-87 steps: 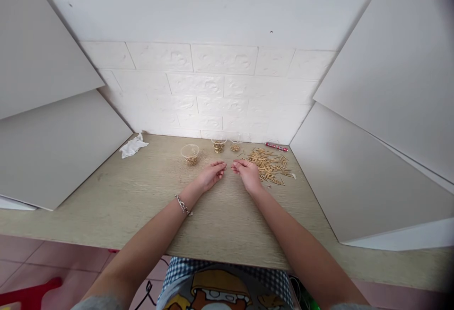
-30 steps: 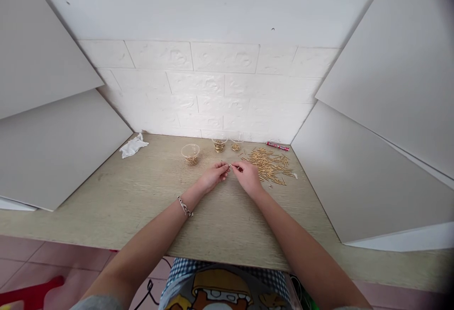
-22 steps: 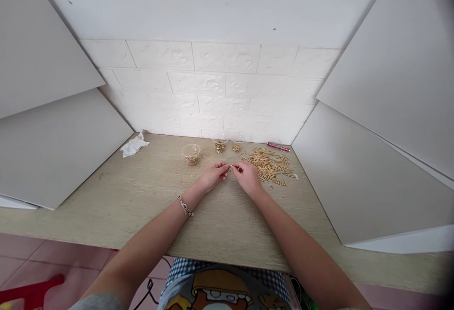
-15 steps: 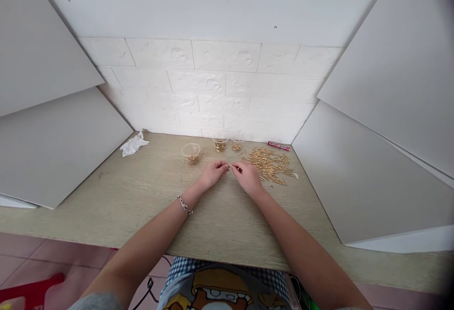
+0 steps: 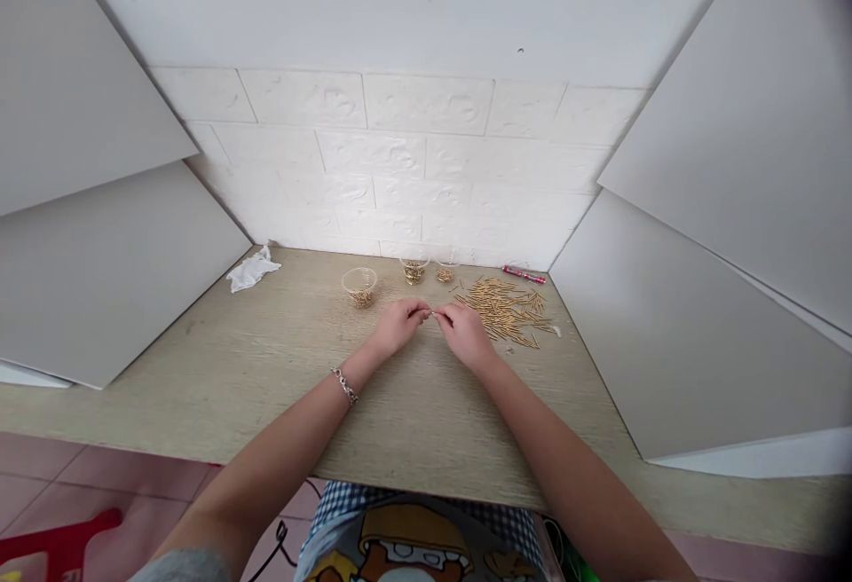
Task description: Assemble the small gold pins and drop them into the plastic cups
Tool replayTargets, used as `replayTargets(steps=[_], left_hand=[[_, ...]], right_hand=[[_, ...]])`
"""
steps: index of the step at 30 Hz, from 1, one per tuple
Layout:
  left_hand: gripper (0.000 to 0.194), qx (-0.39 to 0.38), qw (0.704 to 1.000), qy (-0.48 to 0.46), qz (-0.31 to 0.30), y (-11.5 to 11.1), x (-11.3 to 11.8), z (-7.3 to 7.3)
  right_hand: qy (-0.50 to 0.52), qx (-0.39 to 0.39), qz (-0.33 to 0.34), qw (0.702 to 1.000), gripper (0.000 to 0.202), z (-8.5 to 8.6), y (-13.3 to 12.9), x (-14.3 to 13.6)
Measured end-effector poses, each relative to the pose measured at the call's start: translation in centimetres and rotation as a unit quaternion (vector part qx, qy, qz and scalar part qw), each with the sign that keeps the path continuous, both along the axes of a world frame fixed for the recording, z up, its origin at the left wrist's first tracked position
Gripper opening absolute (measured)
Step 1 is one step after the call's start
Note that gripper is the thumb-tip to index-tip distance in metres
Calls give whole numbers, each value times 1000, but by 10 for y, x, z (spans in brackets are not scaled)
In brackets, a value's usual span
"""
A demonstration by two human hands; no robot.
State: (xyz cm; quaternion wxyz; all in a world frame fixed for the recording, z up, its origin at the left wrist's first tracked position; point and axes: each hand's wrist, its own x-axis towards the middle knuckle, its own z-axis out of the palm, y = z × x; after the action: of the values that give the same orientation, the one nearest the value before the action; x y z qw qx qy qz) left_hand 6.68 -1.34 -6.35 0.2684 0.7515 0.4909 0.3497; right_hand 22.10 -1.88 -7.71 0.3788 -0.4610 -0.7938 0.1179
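Observation:
My left hand (image 5: 399, 325) and my right hand (image 5: 464, 334) meet fingertip to fingertip above the table, both closed in a pinch. Between them shows a tiny pale speck, too small to name. Just beyond my right hand lies a loose pile of thin gold-coloured sticks (image 5: 500, 309). A clear cup (image 5: 359, 282) with small gold-coloured bits in it stands to the left of my left hand. Behind the hands are a second clear cup (image 5: 414, 273) of gold-coloured pieces and a third clear cup (image 5: 445, 273) with fewer in it.
Fine bits are scattered on the table (image 5: 426, 422) around the left cup. A red tube-like packet (image 5: 524, 274) lies at the back right, a crumpled white tissue (image 5: 253, 270) at the back left. Grey-white boards (image 5: 126, 271) lean in on both sides; a white brick-patterned wall (image 5: 392, 156) closes the back.
Both hands stay pinched together in nearly the same place, with slight shifts of the fingers. The cups and the pile are unchanged.

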Motion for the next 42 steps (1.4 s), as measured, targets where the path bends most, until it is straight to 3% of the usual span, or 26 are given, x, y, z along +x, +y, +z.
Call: replayTargets(steps=[6, 15, 18, 22, 25, 31, 38, 42], left_hand=[[15, 11, 999, -43, 2, -3, 0, 6], [16, 11, 998, -66, -11, -6, 2, 9], [16, 1, 997, -72, 18, -4, 2, 6], [18, -3, 996, -84, 43, 0, -1, 3], [17, 2, 996, -84, 42, 1, -2, 3], [13, 23, 996, -83, 28, -3, -1, 5], [14, 51, 996, -71, 16, -4, -1, 4], [14, 42, 996, -78, 32, -3, -1, 4]], right_hand=[[71, -69, -24, 995, 18, 4, -1, -1], [189, -191, -23, 963, 50, 2, -2, 0], [199, -180, -29, 963, 51, 1, 0, 1], [165, -126, -34, 978, 27, 5, 0, 0], [154, -95, -24, 983, 19, 6, -1, -1], [115, -75, -14, 991, 22, 6, -2, -1], [135, -149, -10, 980, 40, 6, -3, 0], [167, -125, -13, 978, 28, 6, -2, 1]])
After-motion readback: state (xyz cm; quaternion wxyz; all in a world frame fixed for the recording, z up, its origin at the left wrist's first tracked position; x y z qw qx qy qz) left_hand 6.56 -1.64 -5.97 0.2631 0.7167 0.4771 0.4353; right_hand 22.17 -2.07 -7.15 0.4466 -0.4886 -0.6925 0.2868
